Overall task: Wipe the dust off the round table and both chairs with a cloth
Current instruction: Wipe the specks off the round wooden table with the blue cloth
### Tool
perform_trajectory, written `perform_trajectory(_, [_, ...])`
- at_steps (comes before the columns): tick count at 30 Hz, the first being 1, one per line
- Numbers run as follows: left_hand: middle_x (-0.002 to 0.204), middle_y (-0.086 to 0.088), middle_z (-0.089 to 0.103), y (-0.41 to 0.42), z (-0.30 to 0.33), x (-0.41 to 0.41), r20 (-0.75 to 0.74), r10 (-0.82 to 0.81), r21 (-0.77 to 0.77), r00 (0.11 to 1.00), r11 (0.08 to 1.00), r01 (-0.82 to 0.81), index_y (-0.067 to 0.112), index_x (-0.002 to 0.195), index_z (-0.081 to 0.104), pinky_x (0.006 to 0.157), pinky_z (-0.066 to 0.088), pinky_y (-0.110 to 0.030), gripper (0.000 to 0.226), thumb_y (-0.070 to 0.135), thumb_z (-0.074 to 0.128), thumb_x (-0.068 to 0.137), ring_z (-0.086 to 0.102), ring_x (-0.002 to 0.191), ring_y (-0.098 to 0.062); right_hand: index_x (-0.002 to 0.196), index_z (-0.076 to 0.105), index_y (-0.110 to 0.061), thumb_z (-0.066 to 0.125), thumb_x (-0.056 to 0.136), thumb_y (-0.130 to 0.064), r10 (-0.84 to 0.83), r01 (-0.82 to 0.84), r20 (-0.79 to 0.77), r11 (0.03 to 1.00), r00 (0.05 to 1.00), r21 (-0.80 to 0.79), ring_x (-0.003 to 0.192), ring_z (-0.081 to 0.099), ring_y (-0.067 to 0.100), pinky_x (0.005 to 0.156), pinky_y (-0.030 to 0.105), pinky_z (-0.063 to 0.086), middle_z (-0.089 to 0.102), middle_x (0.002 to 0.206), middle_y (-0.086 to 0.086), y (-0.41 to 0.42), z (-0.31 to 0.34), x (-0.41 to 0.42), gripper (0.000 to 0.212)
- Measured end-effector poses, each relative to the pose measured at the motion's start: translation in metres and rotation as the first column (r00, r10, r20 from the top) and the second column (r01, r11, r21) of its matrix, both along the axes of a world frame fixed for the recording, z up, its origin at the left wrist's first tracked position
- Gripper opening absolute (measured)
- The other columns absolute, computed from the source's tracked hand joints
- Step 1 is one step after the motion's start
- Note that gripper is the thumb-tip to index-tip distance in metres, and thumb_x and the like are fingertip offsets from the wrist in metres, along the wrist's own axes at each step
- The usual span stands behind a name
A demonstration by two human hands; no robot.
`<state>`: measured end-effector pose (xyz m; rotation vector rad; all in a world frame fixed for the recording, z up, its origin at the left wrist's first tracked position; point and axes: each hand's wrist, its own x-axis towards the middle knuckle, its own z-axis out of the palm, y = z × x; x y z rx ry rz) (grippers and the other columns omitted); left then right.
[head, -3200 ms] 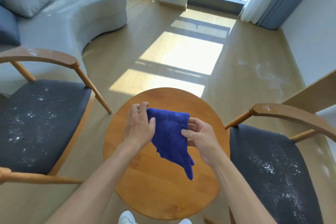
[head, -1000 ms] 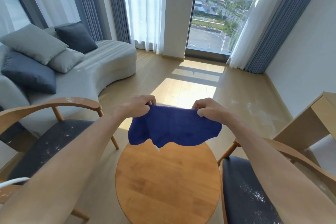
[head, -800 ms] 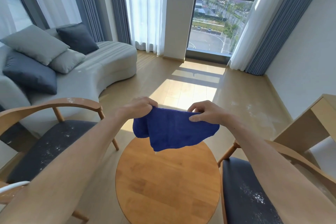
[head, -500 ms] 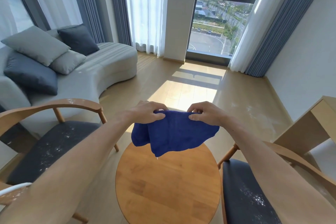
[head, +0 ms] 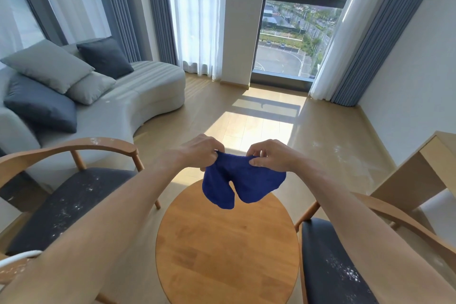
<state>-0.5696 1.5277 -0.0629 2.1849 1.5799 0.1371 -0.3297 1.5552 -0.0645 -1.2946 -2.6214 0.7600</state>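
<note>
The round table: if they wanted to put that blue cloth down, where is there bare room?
The whole round table top shows bare wood between the two chairs. The left chair and right chair seats are free too, but dusty. Both hands, left hand and right hand, hold the cloth above it.

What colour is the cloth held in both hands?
Deep blue cloth, plain, seen in the head view.

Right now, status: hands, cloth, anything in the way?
Left hand and right hand both pinch the cloth, held up over the table. Both chairs dusty. Nothing in the way.
</note>
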Motion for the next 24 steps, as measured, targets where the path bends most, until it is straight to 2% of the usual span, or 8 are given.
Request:
perform_trajectory(2, [0.060,0.008,0.063,0.000,0.001,0.000,0.046,0.027,-0.062,0.999,0.998,-0.025,0.027,0.078,0.059,0.054,0.042,-0.018,0.035,0.002,0.036,0.085,0.065,0.057,-0.009,0.100,0.069,-0.026,0.055,0.093,-0.022,0.003,-0.003,0.000,1.000,1.000,0.007,0.081,0.060,0.009,0.075,0.028,0.051,0.064,0.090,-0.014,-0.001,0.000,0.000,0.016])
perform_trajectory(4, [0.067,0.005,0.065,0.000,0.001,0.001,0.059,0.031,-0.075,0.998,0.997,-0.026,0.028,0.078,0.059,0.056,0.043,-0.019,0.035,0.002,0.037,0.085,0.065,0.063,-0.008,0.102,0.069,-0.027,0.053,0.094,-0.022,0.004,-0.004,-0.001,1.000,1.000,0.002,0.081,0.061,0.009,0.075,0.029,0.053,0.064,0.093,-0.012,-0.002,0.000,-0.001,0.017])
perform_trajectory(6, [0.074,0.004,0.065,0.001,0.001,0.001,0.039,0.016,-0.044,0.999,0.999,-0.014,0.023,0.085,0.064,0.065,0.045,-0.025,0.033,0.003,0.038,0.082,0.063,0.074,-0.012,0.102,0.068,-0.027,0.053,0.095,-0.023,-0.001,0.001,-0.008,1.000,1.000,-0.015,0.080,0.060,0.007,0.073,0.026,0.052,0.063,0.092,-0.013,-0.004,-0.002,-0.002,0.017])
perform_trajectory(9, [0.083,0.010,0.052,0.002,-0.001,0.001,-0.018,-0.041,0.023,0.999,0.999,0.042,0.023,0.091,0.063,0.063,0.033,-0.021,0.026,0.007,0.044,0.081,0.050,0.081,-0.013,0.107,0.067,-0.024,0.054,0.095,-0.022,-0.006,0.006,-0.002,0.999,1.000,-0.038,0.082,0.060,0.008,0.074,0.027,0.051,0.063,0.095,-0.013,-0.007,-0.007,-0.005,0.019])
perform_trajectory(12, [0.084,0.015,0.044,0.000,0.001,0.002,-0.002,-0.083,0.074,0.997,0.994,0.083,0.032,0.081,0.055,0.063,0.030,-0.020,0.016,0.016,0.053,0.079,0.046,0.078,-0.008,0.111,0.067,-0.021,0.054,0.094,-0.020,0.001,0.000,0.030,0.999,1.000,-0.046,0.087,0.058,0.011,0.081,0.032,0.051,0.064,0.098,-0.009,-0.009,-0.013,-0.011,0.022])
perform_trajectory(17, [0.084,0.013,0.046,-0.001,0.009,0.005,-0.028,-0.148,0.154,0.989,0.977,0.151,0.025,0.079,0.056,0.063,0.035,-0.019,0.010,0.017,0.060,0.076,0.047,0.073,-0.006,0.105,0.069,-0.017,0.054,0.092,-0.018,-0.025,0.026,0.036,0.999,0.999,-0.019,0.086,0.056,0.012,0.080,0.032,0.046,0.062,0.096,-0.006,-0.009,-0.024,-0.017,0.019])
perform_trajectory(20, [0.088,0.008,0.050,-0.002,0.013,0.008,-0.020,-0.175,0.165,0.984,0.970,0.176,0.024,0.081,0.058,0.064,0.038,-0.018,0.010,0.017,0.062,0.076,0.049,0.074,-0.008,0.104,0.071,-0.022,0.060,0.092,-0.021,-0.072,0.072,-0.031,0.997,0.997,-0.001,0.090,0.055,0.014,0.083,0.032,0.048,0.050,0.115,-0.005,-0.010,-0.029,-0.016,0.016])
perform_trajectory(24, [0.083,0.009,0.049,0.000,0.014,0.011,-0.028,-0.150,0.207,0.988,0.966,0.152,0.019,0.080,0.061,0.061,0.033,-0.018,0.005,0.017,0.061,0.075,0.045,0.069,-0.006,0.108,0.072,-0.022,0.062,0.092,-0.023,-0.075,0.073,-0.076,0.997,0.994,-0.025,0.097,0.057,0.013,0.085,0.033,0.052,0.038,0.140,-0.006,-0.013,-0.034,-0.014,0.019])
